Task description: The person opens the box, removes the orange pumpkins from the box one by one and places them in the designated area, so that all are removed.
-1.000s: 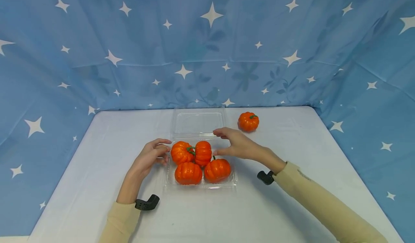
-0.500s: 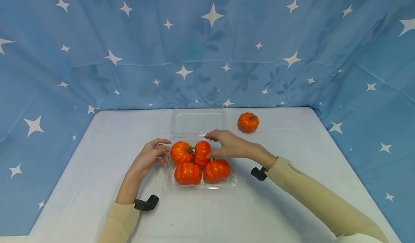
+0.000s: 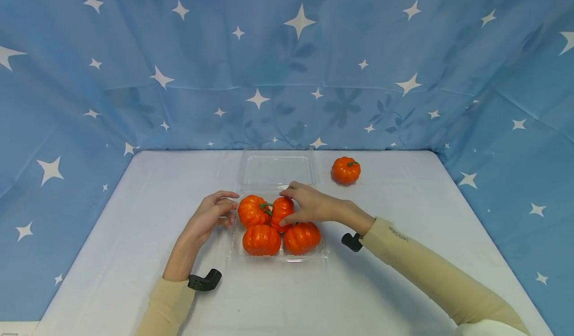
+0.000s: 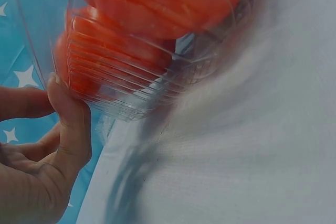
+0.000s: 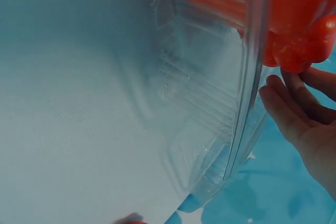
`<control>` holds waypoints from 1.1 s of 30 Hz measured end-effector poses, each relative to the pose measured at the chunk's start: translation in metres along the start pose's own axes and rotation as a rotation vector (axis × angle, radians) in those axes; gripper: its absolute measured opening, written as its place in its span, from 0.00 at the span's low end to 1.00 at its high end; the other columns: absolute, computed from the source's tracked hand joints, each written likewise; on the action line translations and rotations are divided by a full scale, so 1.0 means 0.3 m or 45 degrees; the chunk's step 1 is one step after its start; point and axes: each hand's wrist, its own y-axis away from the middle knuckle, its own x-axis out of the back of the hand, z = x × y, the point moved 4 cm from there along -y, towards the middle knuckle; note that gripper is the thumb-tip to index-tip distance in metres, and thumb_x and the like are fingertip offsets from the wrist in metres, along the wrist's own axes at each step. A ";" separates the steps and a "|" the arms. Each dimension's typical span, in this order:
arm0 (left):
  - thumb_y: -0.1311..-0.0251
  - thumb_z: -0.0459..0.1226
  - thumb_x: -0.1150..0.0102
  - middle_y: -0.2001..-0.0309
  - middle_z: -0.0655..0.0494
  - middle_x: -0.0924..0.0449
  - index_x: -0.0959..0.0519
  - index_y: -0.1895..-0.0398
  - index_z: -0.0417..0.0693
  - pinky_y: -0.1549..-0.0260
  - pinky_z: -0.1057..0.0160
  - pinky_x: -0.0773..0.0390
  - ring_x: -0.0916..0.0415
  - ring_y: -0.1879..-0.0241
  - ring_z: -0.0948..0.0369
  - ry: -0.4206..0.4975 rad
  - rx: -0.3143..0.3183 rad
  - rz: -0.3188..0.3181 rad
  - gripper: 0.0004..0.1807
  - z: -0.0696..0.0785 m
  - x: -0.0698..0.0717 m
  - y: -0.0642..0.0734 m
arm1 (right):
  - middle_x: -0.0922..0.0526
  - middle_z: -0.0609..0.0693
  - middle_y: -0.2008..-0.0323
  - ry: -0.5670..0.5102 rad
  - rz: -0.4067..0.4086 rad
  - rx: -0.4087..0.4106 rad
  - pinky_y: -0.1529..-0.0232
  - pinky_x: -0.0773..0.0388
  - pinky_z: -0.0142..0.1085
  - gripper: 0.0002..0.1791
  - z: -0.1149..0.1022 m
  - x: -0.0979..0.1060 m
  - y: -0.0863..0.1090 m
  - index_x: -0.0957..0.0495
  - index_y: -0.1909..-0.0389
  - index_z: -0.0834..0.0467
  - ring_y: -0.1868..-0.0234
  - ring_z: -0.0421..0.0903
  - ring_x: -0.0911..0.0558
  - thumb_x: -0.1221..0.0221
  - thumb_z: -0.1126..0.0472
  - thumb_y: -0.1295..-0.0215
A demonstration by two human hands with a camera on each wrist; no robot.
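A clear plastic clamshell container [image 3: 237, 249] lies with its lid [image 3: 278, 171] folded back, holding several small orange toy pumpkins. My left hand [image 3: 212, 216] is at its left side; in the left wrist view the thumb and index finger [image 4: 71, 114] pinch the rim. My right hand [image 3: 316, 205] reaches over the container and holds the back-right pumpkin [image 3: 281, 209] between thumb and fingers. Beside that one sits another pumpkin [image 3: 252, 211] with a green stem. Two more, a front-left pumpkin [image 3: 261, 240] and a front-right pumpkin [image 3: 302, 238], lie nearer me.
One loose pumpkin [image 3: 346, 170] stands on the white table [image 3: 394, 191], right of the lid. A blue curtain [image 3: 202, 67] with white stars surrounds the back and sides of the table.
My right hand has moved left over the container, and its thumb and fingers have come round the back-right pumpkin. The left hand has stayed at the container's left side.
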 end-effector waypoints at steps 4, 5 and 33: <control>0.28 0.31 0.50 0.66 0.53 0.20 0.32 0.34 0.30 0.75 0.66 0.19 0.26 0.76 0.61 -0.003 0.002 0.005 0.22 0.000 -0.001 -0.003 | 0.25 0.53 0.42 -0.004 0.010 -0.001 0.39 0.20 0.44 0.38 0.004 -0.003 0.002 0.25 0.34 0.61 0.42 0.50 0.24 0.28 0.45 0.39; 0.28 0.31 0.50 0.67 0.53 0.20 0.32 0.34 0.30 0.75 0.66 0.19 0.26 0.76 0.61 -0.004 0.001 0.006 0.22 0.000 -0.001 -0.002 | 0.25 0.53 0.42 0.001 0.013 0.003 0.38 0.21 0.44 0.37 0.005 -0.003 0.002 0.25 0.35 0.61 0.42 0.50 0.24 0.28 0.45 0.40; 0.27 0.32 0.51 0.70 0.54 0.19 0.33 0.34 0.29 0.76 0.66 0.18 0.25 0.76 0.62 0.008 -0.011 -0.011 0.22 -0.001 -0.002 -0.006 | 0.19 0.53 0.41 -0.245 0.068 0.107 0.35 0.22 0.49 0.33 0.035 0.030 0.068 0.31 0.38 0.60 0.38 0.53 0.20 0.27 0.56 0.40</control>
